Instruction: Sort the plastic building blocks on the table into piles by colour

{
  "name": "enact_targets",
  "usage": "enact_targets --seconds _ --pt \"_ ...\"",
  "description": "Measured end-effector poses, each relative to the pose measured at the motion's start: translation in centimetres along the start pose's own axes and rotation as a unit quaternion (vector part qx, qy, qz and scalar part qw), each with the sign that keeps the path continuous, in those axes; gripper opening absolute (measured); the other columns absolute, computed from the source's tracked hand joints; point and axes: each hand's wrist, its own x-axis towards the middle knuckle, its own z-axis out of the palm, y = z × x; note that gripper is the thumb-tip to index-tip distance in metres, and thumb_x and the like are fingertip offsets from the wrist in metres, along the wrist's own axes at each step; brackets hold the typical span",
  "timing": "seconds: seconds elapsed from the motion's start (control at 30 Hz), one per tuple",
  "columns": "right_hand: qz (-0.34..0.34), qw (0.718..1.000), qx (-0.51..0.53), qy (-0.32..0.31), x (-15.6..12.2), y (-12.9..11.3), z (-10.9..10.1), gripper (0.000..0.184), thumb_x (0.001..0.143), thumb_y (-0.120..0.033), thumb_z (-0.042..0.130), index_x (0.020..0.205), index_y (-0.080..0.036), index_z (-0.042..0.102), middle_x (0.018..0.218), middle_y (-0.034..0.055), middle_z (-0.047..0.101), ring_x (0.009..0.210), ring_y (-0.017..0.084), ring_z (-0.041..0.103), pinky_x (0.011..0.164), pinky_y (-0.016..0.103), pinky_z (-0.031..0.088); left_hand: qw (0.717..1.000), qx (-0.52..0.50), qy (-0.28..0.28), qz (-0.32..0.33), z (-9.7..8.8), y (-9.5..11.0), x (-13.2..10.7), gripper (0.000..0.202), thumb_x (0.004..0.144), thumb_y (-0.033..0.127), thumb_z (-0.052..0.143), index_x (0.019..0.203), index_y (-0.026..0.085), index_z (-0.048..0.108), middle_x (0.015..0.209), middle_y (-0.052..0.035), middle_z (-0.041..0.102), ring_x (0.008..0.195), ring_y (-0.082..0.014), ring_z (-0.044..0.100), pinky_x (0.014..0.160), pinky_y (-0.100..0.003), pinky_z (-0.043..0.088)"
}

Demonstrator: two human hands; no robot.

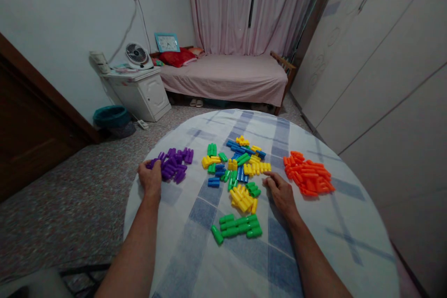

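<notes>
My left hand (151, 178) rests at the left edge of a pile of purple plastic bullet-shaped building pieces (172, 165). It is cupped against them, its fingers partly hidden. Beside the yellow row of joined pieces (257, 168) lies my right hand (280, 191), its index finger stretched toward the row's right end and nothing visible in its grasp. Blue pieces (242, 175), green pieces (253, 189) and a yellow cluster (241, 198) are mixed in the middle. Nearer to me lies a block of green pieces (239, 226). An orange pile (310, 174) sits right of my right hand.
The round table has a blue-and-white checked cloth (223, 270). Beyond it stand a bed (226, 74), a white cabinet (139, 93) with a small fan (137, 55), and a lined bin (111, 117). A wardrobe (380, 70) is on the right.
</notes>
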Motion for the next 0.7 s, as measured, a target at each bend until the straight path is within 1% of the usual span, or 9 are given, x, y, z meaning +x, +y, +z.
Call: enact_targets --seconds 0.07,0.17,0.23,0.3,0.4,0.47,0.5,0.63,0.7 --pt "-0.003 1.000 0.008 0.000 0.0 0.0 0.0 0.043 0.085 -0.042 0.042 0.108 -0.015 0.065 0.087 0.0064 0.069 0.084 0.019 0.063 0.077 0.030 0.045 1.000 -0.005 0.018 -0.016 0.3 0.6 -0.4 0.042 0.074 0.037 0.057 0.109 0.014 0.057 0.110 -0.0108 0.058 0.105 -0.0228 0.057 0.100 -0.038 0.043" --pt "-0.007 1.000 0.011 -0.001 -0.1 0.0 0.0 0.044 0.085 -0.043 0.042 0.108 -0.014 0.065 0.088 0.0071 0.069 0.085 0.020 0.063 0.077 0.030 0.045 0.998 0.006 0.054 0.014 0.2 1.5 -0.8 0.042 0.078 0.037 0.053 0.112 0.013 0.058 0.120 -0.0135 0.056 0.119 -0.0243 0.051 0.107 -0.037 0.037" --pt "-0.005 1.000 0.012 -0.003 0.0 0.1 0.1 0.044 0.085 -0.043 0.042 0.108 -0.015 0.065 0.088 0.0069 0.069 0.085 0.020 0.063 0.077 0.030 0.045 0.997 0.011 0.077 0.017 0.0 1.8 -1.0 0.041 0.081 0.035 0.047 0.113 0.011 0.058 0.124 -0.0154 0.055 0.124 -0.0243 0.047 0.110 -0.035 0.034" --pt "-0.001 1.000 0.016 -0.006 0.0 0.2 0.1 0.043 0.084 -0.043 0.042 0.108 -0.015 0.065 0.087 0.0064 0.069 0.084 0.020 0.064 0.077 0.030 0.045 0.998 0.010 0.064 -0.002 -0.1 2.0 -1.2 0.041 0.085 0.034 0.042 0.114 0.011 0.059 0.123 -0.0156 0.057 0.123 -0.0245 0.049 0.109 -0.037 0.035" --pt "-0.004 1.000 0.018 -0.006 0.1 0.3 0.1 0.044 0.084 -0.043 0.041 0.109 -0.016 0.065 0.086 0.0060 0.069 0.084 0.020 0.064 0.078 0.030 0.045 1.000 0.016 0.002 -0.012 0.0 1.9 -1.4 0.039 0.088 0.036 0.037 0.112 0.015 0.060 0.118 -0.0136 0.060 0.117 -0.0264 0.054 0.105 -0.042 0.039" --pt "-0.008 1.000 0.014 -0.004 0.1 0.3 0.1 0.043 0.085 -0.042 0.041 0.108 -0.016 0.065 0.086 0.0058 0.069 0.084 0.020 0.064 0.078 0.030 0.045 1.000 0.017 -0.020 0.007 -0.1 1.8 -1.5 0.039 0.089 0.037 0.035 0.110 0.016 0.060 0.117 -0.0141 0.060 0.117 -0.0277 0.054 0.104 -0.044 0.039" --pt "-0.008 1.000 0.013 -0.004 0.1 0.2 0.0 0.043 0.085 -0.041 0.041 0.108 -0.016 0.065 0.085 0.0056 0.069 0.083 0.019 0.064 0.078 0.030 0.045 1.000 0.016 -0.018 0.020 -0.2 1.8 -1.5 0.039 0.089 0.037 0.036 0.110 0.015 0.060 0.118 -0.0151 0.060 0.118 -0.0283 0.053 0.105 -0.045 0.038" --pt "-0.009 1.000 0.013 -0.003 0.1 0.1 0.0 0.041 0.085 -0.040 0.041 0.106 -0.016 0.066 0.083 0.0045 0.069 0.081 0.019 0.064 0.076 0.029 0.045 0.993 0.012 0.055 0.104 -1.2 3.3 -2.0 0.040 0.084 0.034 0.042 0.112 0.010 0.058 0.125 -0.0188 0.054 0.128 -0.0283 0.044 0.113 -0.044 0.031" --pt "-0.012 1.000 0.017 -0.006 0.1 0.2 0.1 0.040 0.085 -0.039 0.041 0.106 -0.016 0.066 0.083 0.0043 0.069 0.082 0.019 0.064 0.076 0.029 0.045 0.987 -0.008 0.056 0.152 -1.7 4.9 -3.0 0.041 0.084 0.035 0.045 0.115 0.012 0.056 0.130 -0.0167 0.050 0.132 -0.0264 0.040 0.115 -0.042 0.029"
